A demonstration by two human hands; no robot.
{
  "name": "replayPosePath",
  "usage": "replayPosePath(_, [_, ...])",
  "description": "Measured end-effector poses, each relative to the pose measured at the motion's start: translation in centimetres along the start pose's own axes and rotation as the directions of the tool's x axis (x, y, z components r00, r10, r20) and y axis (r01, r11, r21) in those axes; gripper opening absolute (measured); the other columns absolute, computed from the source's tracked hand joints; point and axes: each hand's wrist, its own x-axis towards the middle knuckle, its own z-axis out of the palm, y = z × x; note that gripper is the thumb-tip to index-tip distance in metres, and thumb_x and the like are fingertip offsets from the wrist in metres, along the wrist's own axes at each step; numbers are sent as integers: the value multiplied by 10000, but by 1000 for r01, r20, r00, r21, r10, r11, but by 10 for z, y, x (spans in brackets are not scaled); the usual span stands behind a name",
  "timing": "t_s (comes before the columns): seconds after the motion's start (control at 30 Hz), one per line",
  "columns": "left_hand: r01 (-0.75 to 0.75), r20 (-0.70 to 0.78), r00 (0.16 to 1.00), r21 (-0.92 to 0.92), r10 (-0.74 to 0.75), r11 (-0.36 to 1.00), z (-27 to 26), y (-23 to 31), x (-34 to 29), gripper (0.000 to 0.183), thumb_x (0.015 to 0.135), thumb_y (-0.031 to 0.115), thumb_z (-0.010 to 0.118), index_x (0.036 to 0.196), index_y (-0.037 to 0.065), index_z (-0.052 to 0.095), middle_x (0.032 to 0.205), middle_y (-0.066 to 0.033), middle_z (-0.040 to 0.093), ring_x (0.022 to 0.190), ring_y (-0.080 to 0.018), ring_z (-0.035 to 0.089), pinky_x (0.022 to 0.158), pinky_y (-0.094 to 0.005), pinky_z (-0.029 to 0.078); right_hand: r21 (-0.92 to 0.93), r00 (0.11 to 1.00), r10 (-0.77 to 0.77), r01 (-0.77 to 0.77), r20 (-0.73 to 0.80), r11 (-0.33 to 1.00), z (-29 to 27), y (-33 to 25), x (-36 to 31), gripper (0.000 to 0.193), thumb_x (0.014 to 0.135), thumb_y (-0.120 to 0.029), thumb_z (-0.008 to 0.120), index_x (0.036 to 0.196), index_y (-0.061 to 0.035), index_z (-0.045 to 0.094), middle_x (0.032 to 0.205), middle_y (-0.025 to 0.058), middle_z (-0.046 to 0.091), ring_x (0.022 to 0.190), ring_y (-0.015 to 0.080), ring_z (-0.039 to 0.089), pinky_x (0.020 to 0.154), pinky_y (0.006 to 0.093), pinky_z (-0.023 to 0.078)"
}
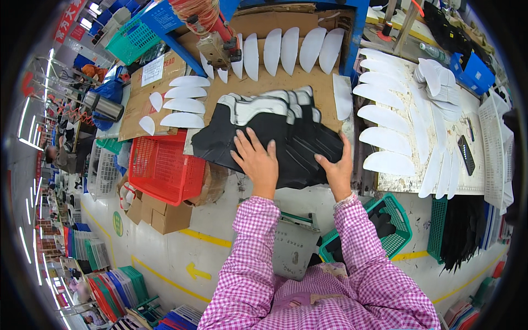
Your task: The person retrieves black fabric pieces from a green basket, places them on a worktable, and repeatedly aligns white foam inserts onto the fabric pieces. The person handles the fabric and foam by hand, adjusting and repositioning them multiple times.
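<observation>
A loose stack of black shoe-upper pieces [275, 144] with white trim [261, 109] lies fanned out on the brown work board, overhanging its near edge. My left hand [257, 159] rests flat on the black material, fingers spread. At the stack's right end my right hand [338, 168] grips the edge, its thumb on top; the fingers beyond the edge are partly hidden. White half-moon pieces [272, 52] stand in a row along the back of the board. Another white piece [342, 97] lies just beyond my right hand.
A red-handled machine head [214, 47] hangs above the board. More white pieces lie on a cardboard sheet [137, 102] at left and a side table [467, 184] at right. Below are a red basket [165, 170], a cardboard box [165, 214] and a green basket [399, 214].
</observation>
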Motion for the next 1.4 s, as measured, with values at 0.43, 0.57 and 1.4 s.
replayPosePath(0.43, [-279, 157, 951, 54, 267, 959, 0, 35, -8, 669, 850, 337, 608, 1393, 25, 375, 1461, -250, 268, 1299, -427, 312, 1026, -543, 267, -527, 997, -52, 72, 54, 847, -5, 82, 53, 745, 806, -201, 704, 1413, -38, 304, 1321, 327, 387, 1202, 435, 428, 960, 450, 382])
replayPosePath(0.57, [-303, 166, 937, -51, 307, 952, -4, 21, -8, 709, 788, 233, 680, 1404, 59, 374, 1479, -212, 264, 1295, -419, 323, 1019, -535, 285, -686, 942, -331, 274, 51, 674, -1, 50, 43, 651, 810, -140, 658, 1386, -60, 364, 1372, 255, 375, 1270, 384, 377, 957, 473, 336])
replayPosePath(1.4, [483, 484, 793, -870, -370, -103, 13, -215, 76, 606, 805, 18, 693, 1317, -101, 391, 751, 31, 395, 679, -60, 389, 650, -196, 379, -876, 919, 10, 371, 393, 307, 161, -47, 0, 1039, 627, -344, 831, 1403, 39, 255, 1443, 353, 175, 1343, 494, 217, 1041, 447, 365])
